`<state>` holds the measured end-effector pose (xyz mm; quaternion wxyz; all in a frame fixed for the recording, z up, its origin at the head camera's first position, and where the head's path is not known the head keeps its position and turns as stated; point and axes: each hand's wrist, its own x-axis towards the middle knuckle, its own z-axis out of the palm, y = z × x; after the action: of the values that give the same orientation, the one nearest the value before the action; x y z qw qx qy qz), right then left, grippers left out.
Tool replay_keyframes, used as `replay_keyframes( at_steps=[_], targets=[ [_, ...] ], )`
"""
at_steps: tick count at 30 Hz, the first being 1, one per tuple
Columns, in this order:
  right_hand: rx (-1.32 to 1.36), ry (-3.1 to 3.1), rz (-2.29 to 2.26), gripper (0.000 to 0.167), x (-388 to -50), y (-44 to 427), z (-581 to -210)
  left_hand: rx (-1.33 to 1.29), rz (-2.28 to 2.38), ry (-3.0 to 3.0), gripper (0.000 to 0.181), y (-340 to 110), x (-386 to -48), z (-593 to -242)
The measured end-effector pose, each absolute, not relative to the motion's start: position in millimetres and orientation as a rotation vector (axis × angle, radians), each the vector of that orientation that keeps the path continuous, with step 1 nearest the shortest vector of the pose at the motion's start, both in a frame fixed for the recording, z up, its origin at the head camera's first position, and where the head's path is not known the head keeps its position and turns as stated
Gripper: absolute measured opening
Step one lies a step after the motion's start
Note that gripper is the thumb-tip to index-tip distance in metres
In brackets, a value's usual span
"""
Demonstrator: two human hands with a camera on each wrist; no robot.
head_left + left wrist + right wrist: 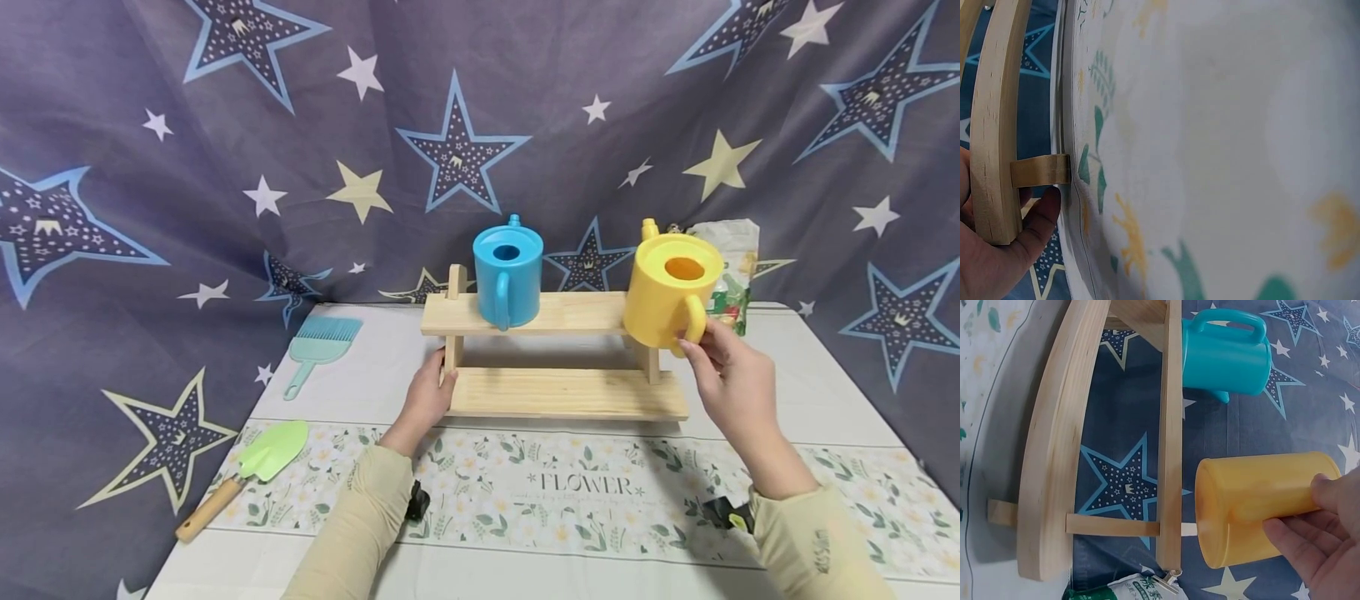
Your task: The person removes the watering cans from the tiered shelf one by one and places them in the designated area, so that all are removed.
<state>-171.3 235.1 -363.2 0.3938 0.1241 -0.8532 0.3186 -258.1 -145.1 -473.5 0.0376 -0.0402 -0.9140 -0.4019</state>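
A two-tier wooden rack (555, 393) stands on the table, with a blue watering can (517, 279) on the left part of its upper shelf. The left hand (429, 392) grips the rack's left end, as the left wrist view also shows, fingers round the wood (997, 125). By its handle the right hand (738, 383) holds a yellow watering can (663, 292) at the upper shelf's right end. In the right wrist view a gap separates the yellow can (1260, 500) from the shelf (1171, 437), and the right hand (1329, 537) is at its handle side.
A teal brush (318, 346) and a green trowel with a wooden handle (273, 450) lie at the table's left side. Behind the yellow can at the right stands a printed bag (738, 275). A starred dark cloth (525, 67) hangs behind the table.
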Motion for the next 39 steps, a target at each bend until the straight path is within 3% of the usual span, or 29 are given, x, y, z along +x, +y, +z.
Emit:
replay_keyframes(
  at_steps=[39],
  targets=[
    [0.132, -2.150, 0.835, 0.028, -139.0, 279.9, -367.0, -0.097, -1.296, -2.836, 0.048, -144.9, -259.9, -473.5]
  ],
)
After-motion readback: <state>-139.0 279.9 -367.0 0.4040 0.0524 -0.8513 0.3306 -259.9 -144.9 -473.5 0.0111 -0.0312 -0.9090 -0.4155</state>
